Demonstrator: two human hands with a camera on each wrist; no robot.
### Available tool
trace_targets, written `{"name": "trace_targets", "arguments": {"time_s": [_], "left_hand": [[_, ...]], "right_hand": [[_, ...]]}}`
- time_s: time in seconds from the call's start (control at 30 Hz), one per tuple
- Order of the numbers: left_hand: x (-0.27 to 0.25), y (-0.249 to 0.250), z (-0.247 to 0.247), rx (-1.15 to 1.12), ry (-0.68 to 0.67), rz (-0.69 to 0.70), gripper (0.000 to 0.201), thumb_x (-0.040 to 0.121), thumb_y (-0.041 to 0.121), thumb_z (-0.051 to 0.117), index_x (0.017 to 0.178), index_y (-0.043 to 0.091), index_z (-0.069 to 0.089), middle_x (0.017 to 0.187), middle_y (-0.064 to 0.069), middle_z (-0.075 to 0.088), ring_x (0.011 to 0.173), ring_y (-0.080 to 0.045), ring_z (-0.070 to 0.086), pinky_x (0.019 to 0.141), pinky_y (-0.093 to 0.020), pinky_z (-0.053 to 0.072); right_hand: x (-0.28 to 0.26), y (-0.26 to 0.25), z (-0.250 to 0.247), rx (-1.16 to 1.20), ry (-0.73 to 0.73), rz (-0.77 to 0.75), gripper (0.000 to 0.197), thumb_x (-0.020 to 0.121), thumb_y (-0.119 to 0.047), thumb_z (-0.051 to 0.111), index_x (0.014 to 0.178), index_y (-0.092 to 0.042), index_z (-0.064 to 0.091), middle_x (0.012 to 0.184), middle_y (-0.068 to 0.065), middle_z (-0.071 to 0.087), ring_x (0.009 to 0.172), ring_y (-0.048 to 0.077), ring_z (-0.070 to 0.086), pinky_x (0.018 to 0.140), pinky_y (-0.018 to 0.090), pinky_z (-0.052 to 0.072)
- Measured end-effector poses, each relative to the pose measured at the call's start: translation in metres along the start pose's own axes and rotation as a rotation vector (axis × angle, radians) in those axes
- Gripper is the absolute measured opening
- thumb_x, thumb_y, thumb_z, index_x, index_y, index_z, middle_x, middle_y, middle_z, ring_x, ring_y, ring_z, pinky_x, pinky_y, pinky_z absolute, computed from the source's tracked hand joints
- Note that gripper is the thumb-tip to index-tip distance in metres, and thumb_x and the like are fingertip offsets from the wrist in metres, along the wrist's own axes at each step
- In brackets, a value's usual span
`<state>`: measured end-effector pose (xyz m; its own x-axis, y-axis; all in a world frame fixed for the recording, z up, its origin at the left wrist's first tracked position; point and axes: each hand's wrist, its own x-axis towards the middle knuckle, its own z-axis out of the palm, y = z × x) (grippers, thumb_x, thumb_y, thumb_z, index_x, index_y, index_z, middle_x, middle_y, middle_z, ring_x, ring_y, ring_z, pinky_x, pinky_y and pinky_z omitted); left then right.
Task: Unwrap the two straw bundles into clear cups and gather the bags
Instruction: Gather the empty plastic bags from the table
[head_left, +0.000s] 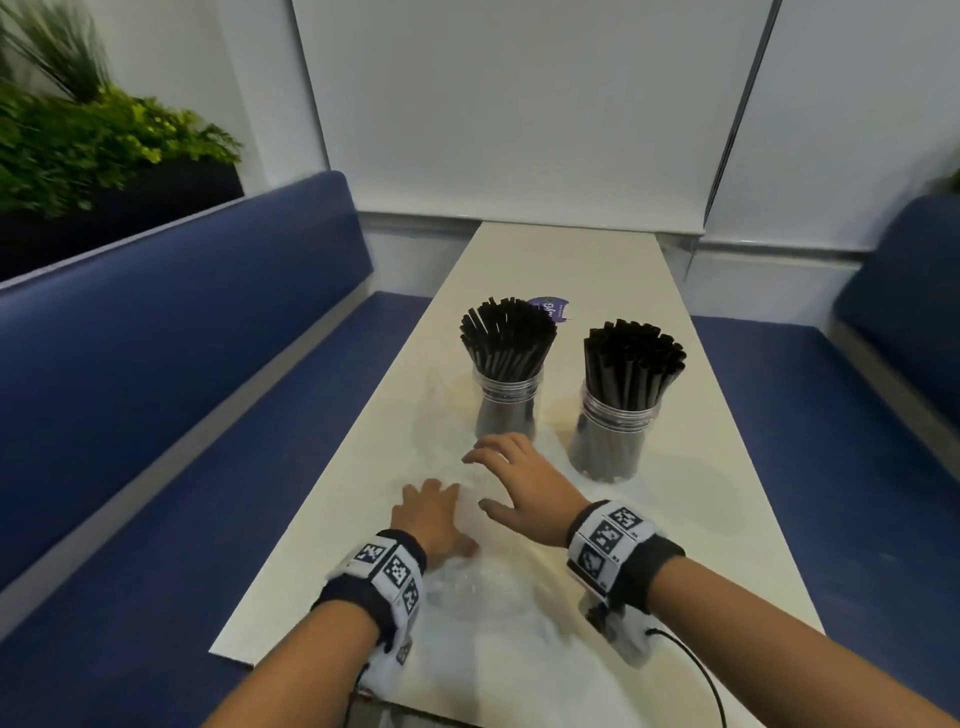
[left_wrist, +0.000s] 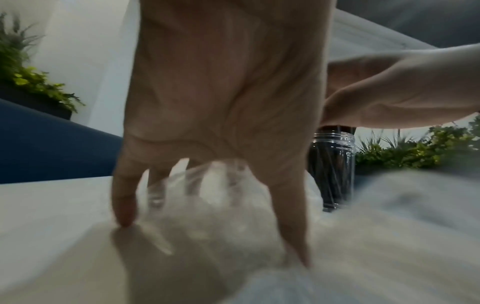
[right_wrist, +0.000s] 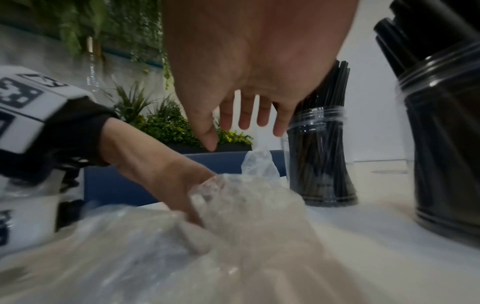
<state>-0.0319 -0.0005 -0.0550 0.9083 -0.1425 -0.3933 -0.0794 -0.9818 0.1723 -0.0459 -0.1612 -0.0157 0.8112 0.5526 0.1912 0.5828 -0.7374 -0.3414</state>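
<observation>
Crumpled bag (right_wrist: 233, 216) under left hand (right_wrist: 155, 174)

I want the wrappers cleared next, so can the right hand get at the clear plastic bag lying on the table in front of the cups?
Probably yes. The right hand hovers open just above the crumpled clear bag, nothing between them. The left hand already presses on the same plastic, and both cups stand behind it.
</observation>
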Motion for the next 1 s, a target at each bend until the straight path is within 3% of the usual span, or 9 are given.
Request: {"name": "trace_targets", "arguments": {"time_s": [0.13,0.27,0.4,0.5,0.6,0.7,0.83,0.93,1.0], "left_hand": [[0.002,0.013,-0.012,-0.117,0.213,0.033,0.031,0.091,0.013,0.042,0.12,0.01,0.049,0.121,-0.017,0.06,0.111,-0.036,0.057,0.092,-0.039,0.046],[-0.006,0.016,-0.032,-0.619,0.264,0.034,0.047,0.085,0.007,0.055,0.129,0.01,0.04,0.113,-0.019,0.059,0.101,-0.034,0.058,0.084,-0.034,0.047],[-0.018,0.026,-0.057,-1.016,0.276,0.149,0.051,0.079,0.009,0.062,0.125,0.02,0.041,0.109,-0.007,0.053,0.094,-0.023,0.053,0.074,-0.029,0.047],[-0.029,0.033,-0.068,-1.322,0.195,0.247,0.06,0.065,0.011,0.064,0.121,0.022,0.045,0.112,-0.009,0.055,0.097,-0.023,0.056,0.081,-0.034,0.051],[-0.036,0.035,-0.073,-1.587,0.125,0.271,0.06,0.062,0.008,0.058,0.12,0.021,0.047,0.107,-0.01,0.056,0.092,-0.024,0.057,0.069,-0.029,0.051],[-0.041,0.032,-0.076,-1.822,0.107,0.358,0.048,0.081,0.0,0.048,0.122,0.024,0.045,0.109,-0.011,0.058,0.094,-0.023,0.057,0.078,-0.028,0.047],[-0.047,0.025,-0.077,-1.955,0.066,0.5,0.023,0.09,0.022,0.047,0.106,0.022,0.064,0.105,-0.003,0.07,0.094,-0.016,0.062,0.087,-0.025,0.047],[-0.047,0.017,-0.066,-1.915,0.103,0.357,0.034,0.091,0.043,0.044,0.106,0.018,0.062,0.09,0.002,0.071,0.084,-0.012,0.062,0.086,-0.026,0.042],[-0.044,0.011,-0.053,-1.882,0.029,0.299,0.057,0.087,0.058,0.039,0.124,0.017,0.053,0.113,0.0,0.064,0.102,-0.014,0.059,0.099,-0.03,0.038]], "right_hand": [[0.001,0.003,0.0,0.125,-0.099,0.161,0.068,0.081,-0.034,0.062,0.139,-0.022,0.028,0.145,0.008,0.029,0.135,0.027,0.02,0.113,0.04,0.023],[-0.001,0.004,-0.009,0.238,-0.138,0.245,0.097,0.071,-0.041,0.072,0.142,-0.039,0.006,0.154,0.007,0.01,0.139,0.027,0.008,0.113,0.049,0.016],[0.005,0.009,-0.009,0.36,0.011,0.273,0.101,0.066,-0.038,0.075,0.141,-0.042,0.009,0.152,0.013,0.014,0.141,0.03,0.011,0.115,0.05,0.018],[0.009,0.003,-0.013,0.678,0.134,0.329,0.084,0.068,-0.013,0.076,0.135,-0.02,0.027,0.131,0.009,0.042,0.121,0.022,0.041,0.101,0.034,0.038],[0.019,-0.01,-0.021,0.9,0.191,0.423,0.055,0.069,-0.004,0.064,0.117,-0.012,0.039,0.106,0.011,0.054,0.097,0.024,0.054,0.08,0.041,0.048],[0.03,-0.023,-0.036,0.91,0.295,0.454,0.043,0.073,0.01,0.052,0.111,-0.007,0.042,0.101,0.014,0.054,0.09,0.025,0.053,0.072,0.043,0.049],[0.041,-0.036,-0.054,1.023,0.46,0.544,0.034,0.084,0.002,0.046,0.105,-0.022,0.035,0.099,0.006,0.052,0.081,0.019,0.05,0.054,0.03,0.042],[0.048,-0.039,-0.07,1.23,0.605,0.611,0.035,0.085,0.006,0.04,0.103,-0.022,0.03,0.101,0.009,0.049,0.082,0.021,0.05,0.053,0.027,0.039],[0.051,-0.04,-0.08,1.188,0.626,0.565,0.036,0.083,0.007,0.04,0.101,-0.023,0.029,0.096,0.007,0.048,0.077,0.02,0.048,0.053,0.027,0.039]]}}
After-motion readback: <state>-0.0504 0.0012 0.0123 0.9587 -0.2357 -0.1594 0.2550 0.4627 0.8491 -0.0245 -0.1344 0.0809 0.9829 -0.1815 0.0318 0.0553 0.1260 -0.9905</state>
